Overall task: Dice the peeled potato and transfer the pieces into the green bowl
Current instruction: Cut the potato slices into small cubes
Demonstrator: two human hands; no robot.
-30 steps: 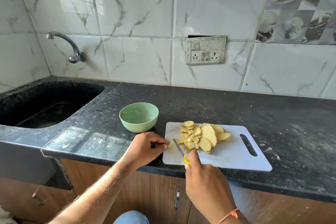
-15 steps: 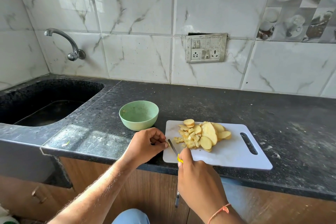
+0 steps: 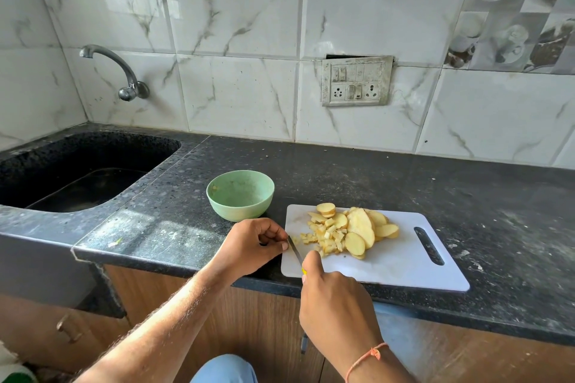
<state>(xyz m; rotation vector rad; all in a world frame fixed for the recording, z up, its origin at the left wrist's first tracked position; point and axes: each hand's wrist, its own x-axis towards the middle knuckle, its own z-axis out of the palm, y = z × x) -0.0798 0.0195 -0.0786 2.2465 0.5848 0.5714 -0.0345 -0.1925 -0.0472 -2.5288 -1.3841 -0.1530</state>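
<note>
1. Head view: my right hand (image 3: 337,298) grips a knife (image 3: 295,248) by its yellow handle, with my forefinger laid along the top; the blade slants up and left over the near left corner of the white cutting board (image 3: 404,267).
2. My left hand (image 3: 249,246) sits at the board's left edge, fingers curled in and fingertips pinched right beside the blade. Whether they hold a bit of potato I cannot tell.
3. The potato (image 3: 351,232) lies on the far left part of the board: small diced cubes on the left of the heap, just beside the blade tip, and round slices leaning together on the right.
4. The green bowl (image 3: 240,195) stands on the dark counter (image 3: 389,177) just beyond my left hand, near the board's far left corner. I can make out no potato pieces in it.
5. The sink (image 3: 87,165) is sunk into the counter at the left, with a tap (image 3: 115,71) on the tiled wall above it.
</note>
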